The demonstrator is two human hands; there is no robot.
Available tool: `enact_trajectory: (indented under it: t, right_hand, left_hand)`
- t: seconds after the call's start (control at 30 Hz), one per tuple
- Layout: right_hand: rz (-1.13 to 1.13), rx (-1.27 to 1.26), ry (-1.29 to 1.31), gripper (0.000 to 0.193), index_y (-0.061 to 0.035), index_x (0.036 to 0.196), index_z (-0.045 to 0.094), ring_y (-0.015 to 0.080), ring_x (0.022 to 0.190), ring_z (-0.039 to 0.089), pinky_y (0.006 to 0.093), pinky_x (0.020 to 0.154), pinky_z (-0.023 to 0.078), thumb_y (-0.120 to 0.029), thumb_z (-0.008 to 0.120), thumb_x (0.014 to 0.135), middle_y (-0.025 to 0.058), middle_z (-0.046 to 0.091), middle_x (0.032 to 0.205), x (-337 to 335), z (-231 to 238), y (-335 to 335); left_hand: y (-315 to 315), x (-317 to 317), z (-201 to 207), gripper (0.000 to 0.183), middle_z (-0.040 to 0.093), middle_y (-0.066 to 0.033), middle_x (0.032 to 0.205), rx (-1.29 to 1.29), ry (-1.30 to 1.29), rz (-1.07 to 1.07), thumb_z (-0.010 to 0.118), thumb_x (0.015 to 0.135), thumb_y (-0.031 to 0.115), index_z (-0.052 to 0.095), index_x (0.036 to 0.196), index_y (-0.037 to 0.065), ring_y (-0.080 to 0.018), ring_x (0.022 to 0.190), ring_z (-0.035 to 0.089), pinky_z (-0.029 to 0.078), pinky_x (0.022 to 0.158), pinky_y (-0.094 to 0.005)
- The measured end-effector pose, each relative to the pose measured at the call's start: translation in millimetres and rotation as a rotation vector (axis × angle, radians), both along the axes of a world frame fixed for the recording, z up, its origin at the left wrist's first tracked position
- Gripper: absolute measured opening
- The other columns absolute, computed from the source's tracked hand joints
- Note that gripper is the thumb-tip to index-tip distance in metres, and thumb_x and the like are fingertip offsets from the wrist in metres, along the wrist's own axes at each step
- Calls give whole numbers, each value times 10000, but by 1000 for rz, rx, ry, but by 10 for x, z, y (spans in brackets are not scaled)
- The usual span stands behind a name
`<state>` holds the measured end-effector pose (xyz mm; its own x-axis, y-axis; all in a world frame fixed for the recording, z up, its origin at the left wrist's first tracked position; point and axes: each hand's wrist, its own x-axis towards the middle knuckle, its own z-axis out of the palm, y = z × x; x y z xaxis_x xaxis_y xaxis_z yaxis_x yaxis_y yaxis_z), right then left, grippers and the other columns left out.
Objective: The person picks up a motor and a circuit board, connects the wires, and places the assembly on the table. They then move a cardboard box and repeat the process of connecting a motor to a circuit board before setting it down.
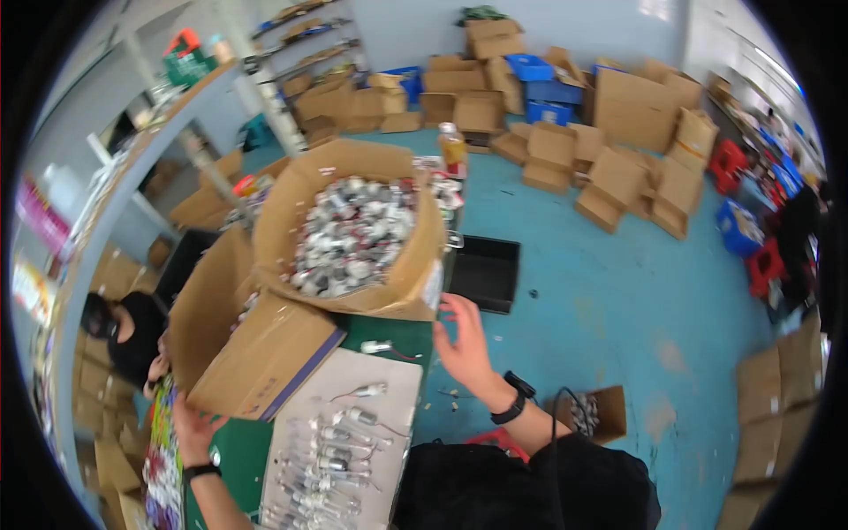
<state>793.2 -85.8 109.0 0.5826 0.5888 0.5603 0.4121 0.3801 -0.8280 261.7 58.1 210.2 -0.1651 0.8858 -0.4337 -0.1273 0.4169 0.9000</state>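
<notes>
A large open cardboard box [353,305] stands on the green bench, heaped with small silver-and-white motor-like parts [358,234] with thin wires. My right hand [464,344] is at its near right corner, fingers apart, fingertips against or very near the side. In front and to the left, a second open cardboard box [265,358] sits tilted, some similar parts visible inside. At its lower left corner my left hand [193,431] grips the edge, with fingers partly hidden. Several wired parts [327,468] lie in rows on a pale board [393,380]; one more wired part [377,347] lies beyond it.
A black tray [486,274] is right of the bench, and a small carton of parts [609,413] sits near my right forearm. A bottle [452,148] stands behind the large box. Another person [132,331] is at left. Empty cartons [609,185] line the far floor.
</notes>
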Motion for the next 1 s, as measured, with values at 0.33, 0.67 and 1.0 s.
enact_trajectory:
  t: [0.33,0.67,1.0]
  right_hand:
    - [653,11,-271,443,-26,1368,537,357,1358,483,407,1099,421,-35,603,930,218,472,1475,-796,584,239]
    - [563,-236,-235,657,74,1455,354,399,1363,457,406,1140,353,-335,572,990,317,478,1425,-1661,1124,1517]
    - [122,-564,-1165,223,-81,926,782,323,952,730,421,794,589,-185,591,876,173,743,1026,-2554,1703,3324]
  left_hand:
    - [181,-94,262,516,513,-111,1386,-4,375,105,569,962,380,490,1363,66,-396,1200,553,494,894,-661]
    - [-54,208,72,297,686,-177,858,160,584,188,580,968,229,651,1013,-56,-306,686,720,614,488,-422]
    - [-81,10,-25,330,729,-228,953,131,801,285,564,940,257,715,1038,-20,-354,708,738,624,604,-406]
